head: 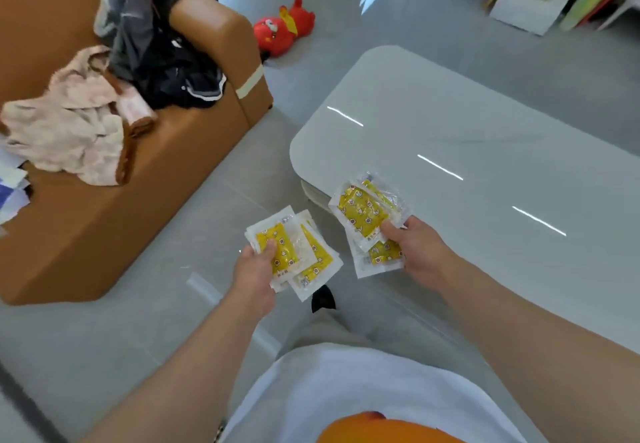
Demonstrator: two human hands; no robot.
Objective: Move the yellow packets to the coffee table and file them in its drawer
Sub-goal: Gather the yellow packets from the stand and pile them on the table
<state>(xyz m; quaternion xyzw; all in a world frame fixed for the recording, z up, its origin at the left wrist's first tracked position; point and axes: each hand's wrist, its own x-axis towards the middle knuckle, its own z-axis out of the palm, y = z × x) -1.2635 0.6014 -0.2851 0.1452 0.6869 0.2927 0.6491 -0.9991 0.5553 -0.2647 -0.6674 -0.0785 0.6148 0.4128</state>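
Observation:
My left hand (pixel 254 271) grips a fanned stack of yellow packets (pixel 304 255) in clear wrappers, thumb on top, held over the grey floor. A second stack of the same yellow packets (pixel 363 214) is gripped by my right hand (pixel 415 250), at the near left corner of the glossy white coffee table (pixel 485 137). The table's rounded top stretches to the right. I cannot make out its drawer from this angle.
A brown leather sofa (pixel 104 227) on the left carries a pile of clothes (pixel 114 96). A red plush toy (pixel 282 28) lies on the floor beyond the sofa arm. Boxes and bags (pixel 540 2) stand at the far right. My legs and one foot show below.

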